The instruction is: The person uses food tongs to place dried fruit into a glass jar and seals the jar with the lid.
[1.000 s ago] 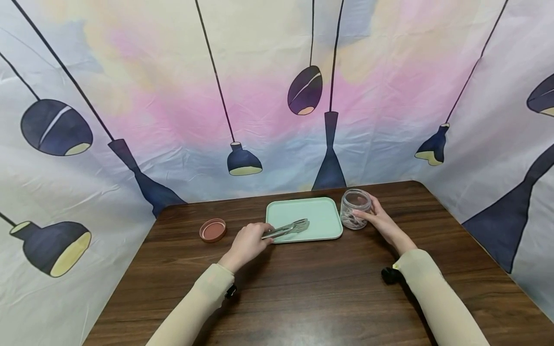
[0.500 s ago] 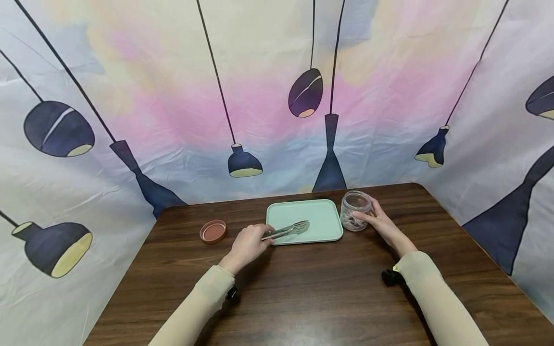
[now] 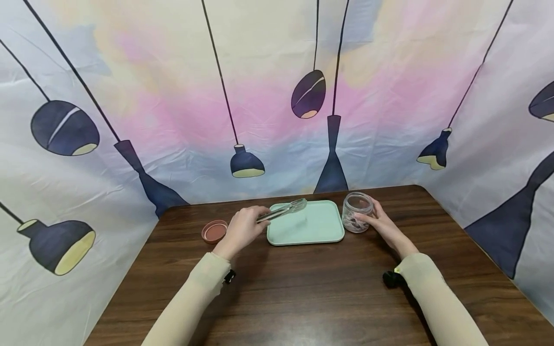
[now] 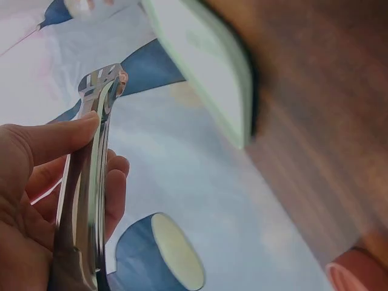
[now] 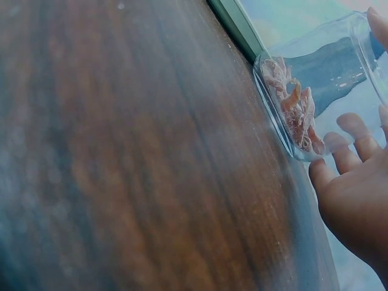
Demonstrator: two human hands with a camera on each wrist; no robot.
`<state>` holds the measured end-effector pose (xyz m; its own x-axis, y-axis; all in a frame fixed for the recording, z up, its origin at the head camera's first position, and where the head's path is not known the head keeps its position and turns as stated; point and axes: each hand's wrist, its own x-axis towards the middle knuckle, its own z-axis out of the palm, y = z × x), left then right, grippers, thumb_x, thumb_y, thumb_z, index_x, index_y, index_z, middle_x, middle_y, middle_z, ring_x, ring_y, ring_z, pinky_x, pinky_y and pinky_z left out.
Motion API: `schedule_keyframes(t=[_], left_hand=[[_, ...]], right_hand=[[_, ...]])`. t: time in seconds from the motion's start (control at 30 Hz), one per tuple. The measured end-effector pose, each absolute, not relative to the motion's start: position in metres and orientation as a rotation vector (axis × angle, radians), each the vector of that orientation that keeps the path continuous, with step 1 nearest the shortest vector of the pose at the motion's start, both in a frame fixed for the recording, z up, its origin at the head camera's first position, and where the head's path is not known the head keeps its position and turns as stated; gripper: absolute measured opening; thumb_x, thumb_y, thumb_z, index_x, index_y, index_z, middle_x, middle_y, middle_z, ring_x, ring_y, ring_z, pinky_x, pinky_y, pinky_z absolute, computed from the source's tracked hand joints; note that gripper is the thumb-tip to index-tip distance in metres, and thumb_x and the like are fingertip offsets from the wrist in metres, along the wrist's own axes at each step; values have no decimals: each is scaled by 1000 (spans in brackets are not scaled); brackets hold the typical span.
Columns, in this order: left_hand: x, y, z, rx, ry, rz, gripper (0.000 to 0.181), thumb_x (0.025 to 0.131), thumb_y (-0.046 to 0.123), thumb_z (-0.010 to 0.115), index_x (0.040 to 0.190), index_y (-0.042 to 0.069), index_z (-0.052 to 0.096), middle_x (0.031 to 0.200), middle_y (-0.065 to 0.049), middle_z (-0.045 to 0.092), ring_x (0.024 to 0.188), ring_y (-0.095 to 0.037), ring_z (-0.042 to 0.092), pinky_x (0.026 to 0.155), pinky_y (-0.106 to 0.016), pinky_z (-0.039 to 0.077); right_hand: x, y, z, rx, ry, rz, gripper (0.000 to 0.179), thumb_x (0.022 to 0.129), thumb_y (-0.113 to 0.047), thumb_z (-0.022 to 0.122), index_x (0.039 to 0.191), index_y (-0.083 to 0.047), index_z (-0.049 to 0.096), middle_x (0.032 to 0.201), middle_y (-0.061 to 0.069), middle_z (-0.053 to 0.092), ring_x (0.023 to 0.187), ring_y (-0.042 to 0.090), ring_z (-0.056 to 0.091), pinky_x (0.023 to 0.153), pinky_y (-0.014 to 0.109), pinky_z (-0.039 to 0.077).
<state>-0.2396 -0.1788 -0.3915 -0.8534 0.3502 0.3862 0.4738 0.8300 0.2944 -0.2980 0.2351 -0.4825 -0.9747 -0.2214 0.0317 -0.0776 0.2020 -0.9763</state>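
Observation:
My left hand (image 3: 244,227) grips metal tongs (image 3: 283,210) over the left part of a mint-green tray (image 3: 322,227). In the left wrist view the thumb presses one arm of the tongs (image 4: 85,194) and the fingers curl round the other side; nothing shows between the tips. At the tray's right end stands an uncapped clear jar (image 3: 351,205). My right hand (image 3: 384,225) holds it, with the thumb in front and the fingers round its far side. Pinkish, wrinkled strips (image 5: 295,109) lie at the jar's bottom in the right wrist view.
A reddish-brown round lid (image 3: 214,232) lies on the dark wooden table (image 3: 303,288), left of the tray and beside my left wrist. Behind the table hangs a cloth (image 3: 182,115) printed with lamps.
My left hand has lifted the tongs from low over the tray, upward and slightly left, their tips now near the tray's far edge. My right hand stays on the jar.

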Motion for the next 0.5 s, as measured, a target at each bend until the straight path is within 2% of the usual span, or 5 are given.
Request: schedule_keyframes(t=[0.17, 0.37, 0.5], left_hand=[[-245, -175, -381, -632, -2682, -558, 29, 91, 15, 77, 119, 10, 74, 113, -8, 73, 85, -22, 70, 73, -41, 55], [-253, -159, -379, -670, -2665, -592, 28, 92, 16, 77, 119, 12, 74, 111, -6, 73, 79, -19, 68, 70, -39, 54], [-257, -142, -374, -710, -2647, -622, 29, 92, 17, 77, 120, 12, 74, 111, -5, 74, 85, -20, 70, 73, -39, 55]], right_hand=[[-297, 236, -482, -295, 2344, -1893, 94, 99, -35, 67, 164, -20, 1, 167, 14, 12, 153, 41, 0, 116, 66, 11], [-299, 236, -482, -297, 2349, -1890, 94, 99, -36, 67, 163, -20, 1, 166, 14, 14, 153, 41, 0, 116, 66, 11], [-299, 236, -484, -296, 2338, -1903, 94, 99, -35, 67, 163, -19, 1, 166, 14, 13, 153, 40, 1, 116, 65, 12]])
